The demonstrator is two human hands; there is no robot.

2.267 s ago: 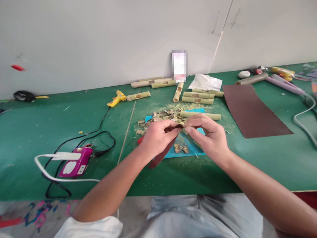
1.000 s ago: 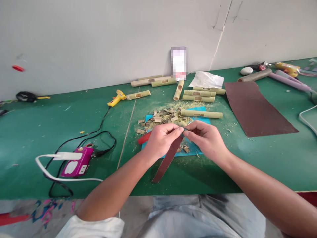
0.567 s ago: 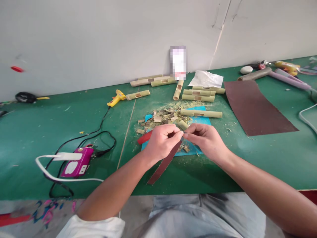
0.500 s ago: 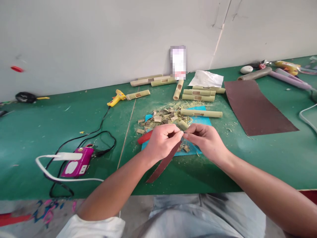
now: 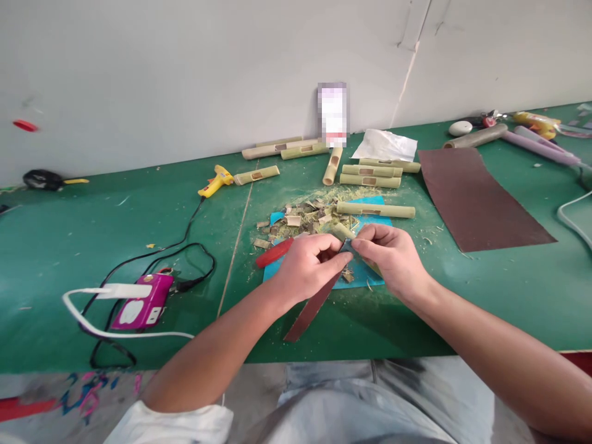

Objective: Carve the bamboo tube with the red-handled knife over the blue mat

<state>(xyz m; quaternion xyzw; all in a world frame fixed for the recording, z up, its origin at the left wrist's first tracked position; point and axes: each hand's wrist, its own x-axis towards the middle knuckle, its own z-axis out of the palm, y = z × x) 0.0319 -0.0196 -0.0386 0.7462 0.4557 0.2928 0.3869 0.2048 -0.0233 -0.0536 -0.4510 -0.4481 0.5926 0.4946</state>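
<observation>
A narrow brown sandpaper strip [image 5: 313, 310] hangs from my left hand [image 5: 311, 269], its lower end reaching toward the table's front edge. The thumb and fingers of my left hand pinch the strip near its top. My right hand [image 5: 388, 254] pinches the same top end, where a small grey-blue backing shows between the fingertips. Just behind my hands lies a short bamboo tube [image 5: 342, 232], partly covered by them, on a blue sheet [image 5: 380, 221]. To the left of my left hand is a red-handled object [image 5: 272, 253], its far part hidden.
Bamboo chips [image 5: 296, 220] and dust lie behind my hands. A notched bamboo tube [image 5: 383, 210] and several others lie farther back. A large sandpaper sheet [image 5: 478, 206] is at right. Left are a yellow glue gun [image 5: 216, 182], black cord and magenta power box [image 5: 144, 302].
My right hand has shifted slightly right, and more of the strip's grey-blue top end shows between my fingertips. The strip's lower end has swung a little to the right.
</observation>
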